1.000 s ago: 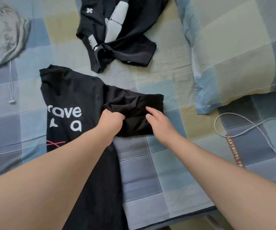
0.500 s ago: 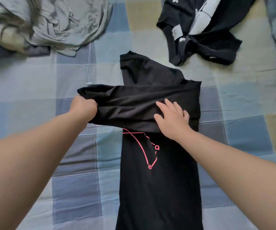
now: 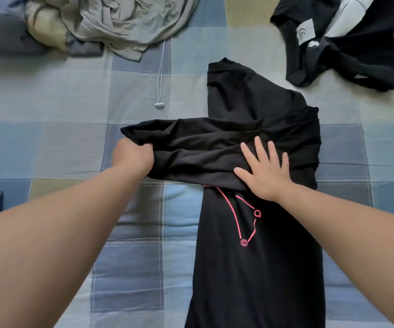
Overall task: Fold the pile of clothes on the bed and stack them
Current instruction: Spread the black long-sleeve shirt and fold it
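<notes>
On the checked bed (image 3: 61,114), a black T-shirt (image 3: 262,268) lies lengthwise, partway through its folds.
Its upper part is drawn across the body as a band. The left hand (image 3: 133,153) grips the band's free end with curled fingers, while the right hand (image 3: 264,176) lies flat, fingers spread, pressing the fabric down just above the pink print. The task looks to be at an early stage: this shirt is not yet a neat packet, and no finished stack shows. Three garments can be counted: the shirt being folded, one crumpled black garment (image 3: 357,55) with white panels at the far right, and one rumpled grey garment (image 3: 120,22) at the far left, possibly lying over other cloth.
</notes>
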Available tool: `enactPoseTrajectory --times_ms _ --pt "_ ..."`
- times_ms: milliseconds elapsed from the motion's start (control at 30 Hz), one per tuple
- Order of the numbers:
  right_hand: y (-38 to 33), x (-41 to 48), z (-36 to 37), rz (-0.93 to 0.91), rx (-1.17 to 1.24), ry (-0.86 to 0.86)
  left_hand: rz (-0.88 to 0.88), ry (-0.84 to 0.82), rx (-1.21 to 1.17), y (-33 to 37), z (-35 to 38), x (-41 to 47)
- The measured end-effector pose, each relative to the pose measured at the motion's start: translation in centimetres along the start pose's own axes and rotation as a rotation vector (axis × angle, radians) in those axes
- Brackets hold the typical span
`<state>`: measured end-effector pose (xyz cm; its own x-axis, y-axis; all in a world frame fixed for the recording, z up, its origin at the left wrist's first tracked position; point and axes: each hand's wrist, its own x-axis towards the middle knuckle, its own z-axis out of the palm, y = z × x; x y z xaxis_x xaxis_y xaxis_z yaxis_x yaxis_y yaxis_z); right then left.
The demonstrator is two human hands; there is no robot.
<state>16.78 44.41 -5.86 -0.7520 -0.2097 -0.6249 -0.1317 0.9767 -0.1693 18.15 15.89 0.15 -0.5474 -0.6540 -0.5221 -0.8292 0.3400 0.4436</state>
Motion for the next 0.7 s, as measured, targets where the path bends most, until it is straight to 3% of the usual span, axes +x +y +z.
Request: enactPoseTrajectory --times_ms 167,300,400,533,600,700 --pt "0.1 -0.6 -4.3 -0.012 0.315 -0.117 0.319 0.095 0.298 3.6 -1.2 -3.5" --pt "2.1 -2.7 -7.6 0.056 0.715 -0.077 0.437 0.016 0.331 8.2 0.4 -7.7" --pt "3.9 -3.6 -8.9 0.095 0.827 -0.007 0.462 -0.099 0.336 10.6 4.2 -10.3" --pt "7.0 -4.7 -8.9 0.013 0.704 0.099 0.336 -0.324 0.541 11.5 9.3 -12.0" --pt "8.4 -5.0 -8.2 -0.075 0.532 0.196 0.366 -0.243 0.624 10.9 10.3 -12.2" --pt "8.7 -4.7 -6.9 -0.194 0.378 0.390 0.625 0.017 0.743 8.4 10.3 -10.8"
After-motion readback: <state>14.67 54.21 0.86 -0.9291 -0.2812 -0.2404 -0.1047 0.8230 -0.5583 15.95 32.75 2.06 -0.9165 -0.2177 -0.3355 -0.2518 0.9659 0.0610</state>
